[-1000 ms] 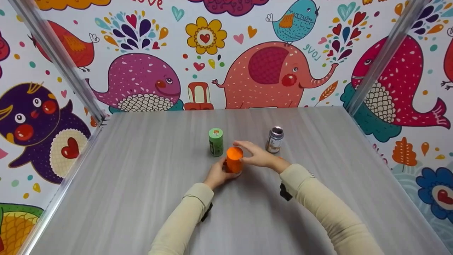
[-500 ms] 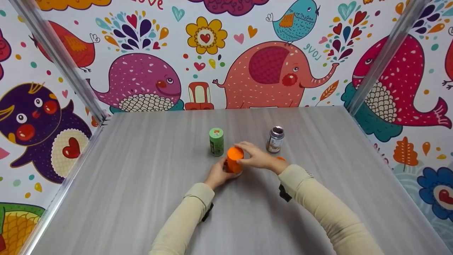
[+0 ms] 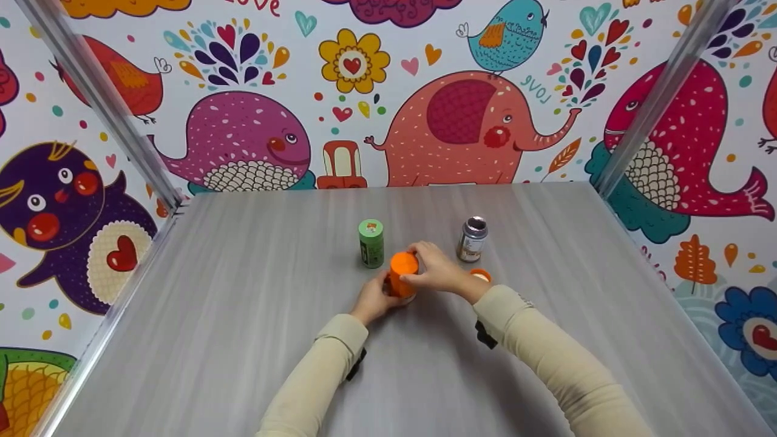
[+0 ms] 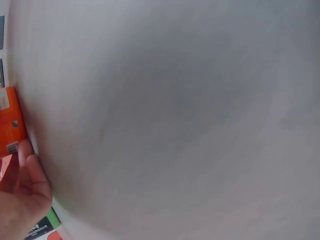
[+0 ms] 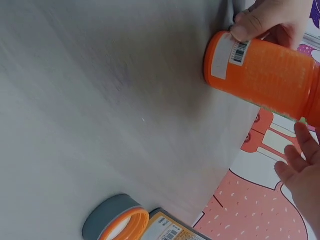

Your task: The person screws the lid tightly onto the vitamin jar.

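An orange bottle (image 3: 402, 280) with an orange lid (image 3: 403, 263) stands upright on the table near the middle. My left hand (image 3: 373, 300) grips its lower body, the thumb beside the barcode label in the right wrist view. At the top, my right hand (image 3: 438, 268) holds the lid, thumb in front and fingers behind; in the right wrist view its fingertips (image 5: 301, 131) meet the lid's edge. The left wrist view shows only part of the bottle (image 4: 11, 122) and a hand (image 4: 25, 200) at its left border.
Behind the bottle to the left stands a green canister (image 3: 371, 244). A silver-grey jar (image 3: 471, 241) with a dark open mouth is at the right. Near it lies a loose grey cap (image 5: 107, 216) with an orange inside. A patterned wall (image 3: 243, 133) borders the table.
My right hand has shifted slightly and closed in around the lid. The loose cap has come into view from behind my right wrist. The bottle and left hand stay nearly in place.
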A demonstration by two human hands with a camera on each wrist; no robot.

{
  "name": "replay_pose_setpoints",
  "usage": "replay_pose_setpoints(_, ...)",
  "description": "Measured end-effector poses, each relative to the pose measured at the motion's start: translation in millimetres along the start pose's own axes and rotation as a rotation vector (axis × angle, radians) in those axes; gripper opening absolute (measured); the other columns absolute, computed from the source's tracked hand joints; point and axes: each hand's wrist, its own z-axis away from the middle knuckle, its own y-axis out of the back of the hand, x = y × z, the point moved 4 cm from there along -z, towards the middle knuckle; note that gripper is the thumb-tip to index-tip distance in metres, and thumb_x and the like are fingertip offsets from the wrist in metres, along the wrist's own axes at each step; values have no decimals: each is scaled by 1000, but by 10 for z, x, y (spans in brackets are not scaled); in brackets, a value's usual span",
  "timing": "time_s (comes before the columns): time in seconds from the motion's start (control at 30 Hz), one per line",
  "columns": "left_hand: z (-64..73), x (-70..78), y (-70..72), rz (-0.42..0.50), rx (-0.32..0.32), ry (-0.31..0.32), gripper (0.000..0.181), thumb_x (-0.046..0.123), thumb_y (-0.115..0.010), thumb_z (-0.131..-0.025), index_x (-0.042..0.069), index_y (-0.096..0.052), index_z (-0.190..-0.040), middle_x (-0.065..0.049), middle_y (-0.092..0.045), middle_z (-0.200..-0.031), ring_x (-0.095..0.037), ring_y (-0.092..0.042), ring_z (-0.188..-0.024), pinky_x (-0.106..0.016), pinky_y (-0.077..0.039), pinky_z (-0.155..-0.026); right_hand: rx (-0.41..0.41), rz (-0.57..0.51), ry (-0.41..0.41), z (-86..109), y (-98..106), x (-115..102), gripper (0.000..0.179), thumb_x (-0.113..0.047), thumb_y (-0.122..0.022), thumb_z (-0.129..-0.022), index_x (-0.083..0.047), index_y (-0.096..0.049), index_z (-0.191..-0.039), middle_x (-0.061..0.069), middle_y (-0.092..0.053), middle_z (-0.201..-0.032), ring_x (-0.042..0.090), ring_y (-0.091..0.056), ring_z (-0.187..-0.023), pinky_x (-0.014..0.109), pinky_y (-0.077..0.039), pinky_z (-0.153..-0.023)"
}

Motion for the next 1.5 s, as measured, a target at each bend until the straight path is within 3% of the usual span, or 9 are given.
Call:
replay_pose_setpoints(0.27, -2, -4, -3, 4, -14, 16, 59, 21, -76, -75, 3, -49, -124, -14, -59, -118, -26, -55, -109, -40, -40, -97, 49, -29, -123, 2, -54, 23, 52, -37, -70, -76, -3, -47, -108, 11, -51, -103, 22, -46, -92, 35, -43, -78)
replay_pose_setpoints(0.4, 3, -7, 1, 5, -13, 14, 59, 20, -76, -75, 2, -49, -124, -15, -59, -118, -27, -54, -110, -40, -40, -98, 1, -84, -128, 6, -43, 34, 62, -43, -68, -77, -1, -45, -116, 14, -51, -112, 25, -47, -100, 39, -43, -85)
replay_pose_setpoints(0.53, 6, -4, 2, 14, -16, 2, 59, 17, -76, -74, 1, -49, -124, -15, -59, -117, -27, -55, -108, -40, -41, -96, -82, -242, -89, 20, 25, 41, 75, -40, -67, -80, 1, -36, -134, 19, -42, -133, 34, -38, -121, 47, -32, -102)
replay_pose_setpoints(0.67, -3, -6, -5, 27, -9, -12, 60, 16, -77, -73, -1, -49, -124, -16, -58, -116, -28, -55, -108, -41, -41, -96, -136, -309, 33, 24, 122, 27, 68, -23, -65, -83, 3, -34, -138, 19, -36, -141, 36, -31, -130, 50, -24, -107)
replay_pose_setpoints(0.8, -7, -21, -11, 40, -5, -18, 62, 13, -77, -72, -3, -48, -124, -18, -58, -116, -30, -54, -108, -42, -40, -96, -153, -253, 145, 18, 174, 6, 56, -11, -62, -85, 5, -40, -134, 20, -40, -139, 35, -33, -130, 49, -26, -106)
replay_pose_setpoints(0.97, -9, -39, -22, 39, -3, -15, 61, 11, -77, -72, -4, -48, -123, -18, -58, -115, -30, -55, -106, -42, -41, -95, -158, -158, 205, 15, 173, -1, 48, -8, -60, -87, 6, -45, -130, 22, -45, -134, 36, -39, -126, 48, -30, -104)
replay_pose_setpoints(1.23, 4, -15, -16, 27, -1, -25, 58, 13, -77, -72, -2, -49, -121, -18, -58, -114, -30, -55, -105, -42, -42, -94, -169, -116, 177, 13, 147, -5, 48, -10, -60, -87, 7, -45, -130, 22, -43, -134, 36, -38, -126, 48, -30, -104)
replay_pose_setpoints(1.5, 5, -12, -15, 43, -6, -24, 60, 13, -77, -72, -3, -49, -122, -18, -58, -115, -30, -55, -107, -42, -41, -95, -131, -36, 177, -1, 123, -64, 48, -12, -61, -85, 7, -48, -127, 21, -47, -126, 33, -46, -115, 45, -38, -98)
